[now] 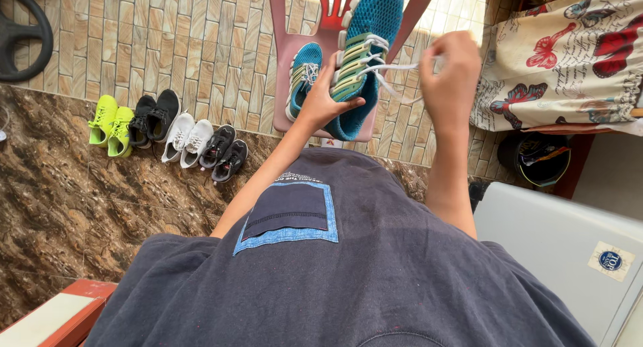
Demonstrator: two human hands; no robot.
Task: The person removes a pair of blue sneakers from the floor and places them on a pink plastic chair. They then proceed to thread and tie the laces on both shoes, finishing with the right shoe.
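Tiled floor | left hand [326,100] fingers grasping teal shoe [365,59] | right hand [450,76] fingers pinching white lace [395,67]

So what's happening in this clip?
A person holds a teal sneaker up in the left hand while the right hand pulls its white lace out to the side. The matching shoe rests on a pink plastic chair. Four more pairs of shoes line the floor by the wall.

Bright daylight, glare up top, perhaps overexposed
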